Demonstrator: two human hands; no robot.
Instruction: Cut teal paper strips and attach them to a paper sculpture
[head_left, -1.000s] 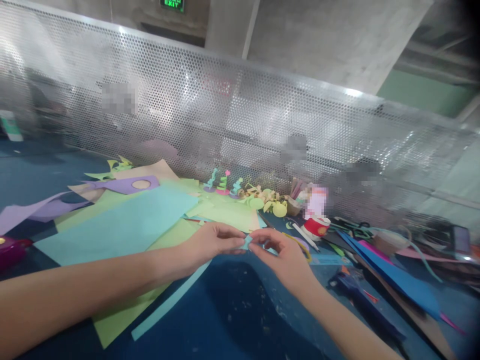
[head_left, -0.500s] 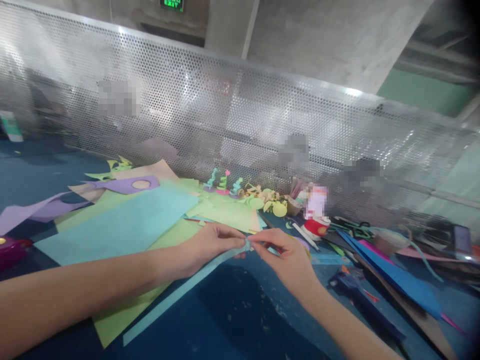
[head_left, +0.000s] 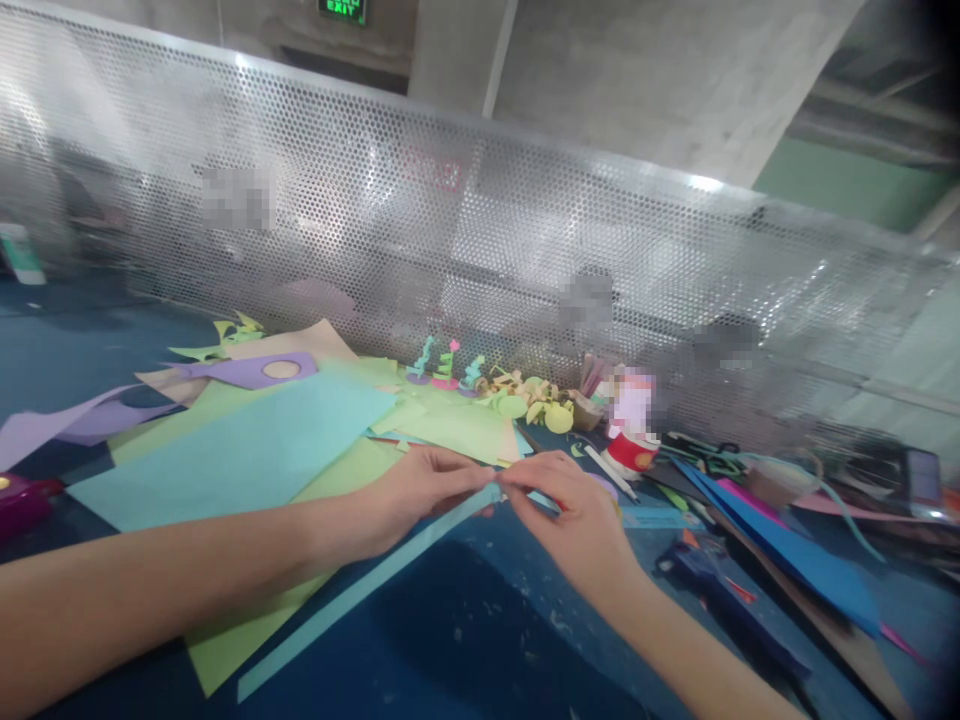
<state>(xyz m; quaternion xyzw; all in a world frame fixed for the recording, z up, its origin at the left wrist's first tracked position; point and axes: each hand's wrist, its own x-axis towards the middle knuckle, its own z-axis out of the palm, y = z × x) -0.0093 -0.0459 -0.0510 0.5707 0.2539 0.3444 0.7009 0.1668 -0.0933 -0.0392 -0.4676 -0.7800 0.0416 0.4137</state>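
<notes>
A long light-blue paper strip (head_left: 367,593) runs from my fingertips down toward the lower left, its far end hanging near the table's front. My left hand (head_left: 427,495) pinches the strip close to its upper end. Fingertip to fingertip with it, my right hand (head_left: 568,510) is closed on the same end of the strip. The small part between the fingers is mostly hidden. Beneath my left forearm lie a light-blue sheet (head_left: 247,450) and green paper (head_left: 255,625) on the dark blue table.
Small paper spiral figures (head_left: 446,370) stand by the perforated metal screen (head_left: 337,190). Yellow paper pieces (head_left: 551,412) and a red-and-white cup (head_left: 631,455) are beyond my right hand. A dark blue glue gun (head_left: 731,605) lies at right, beside blue paper sheets (head_left: 787,550). Purple paper offcuts (head_left: 240,371) lie at left.
My fingers have shifted slightly at the strip's upper end, with the left fingertips a little higher. The strip's lower end has swung slightly left and down.
</notes>
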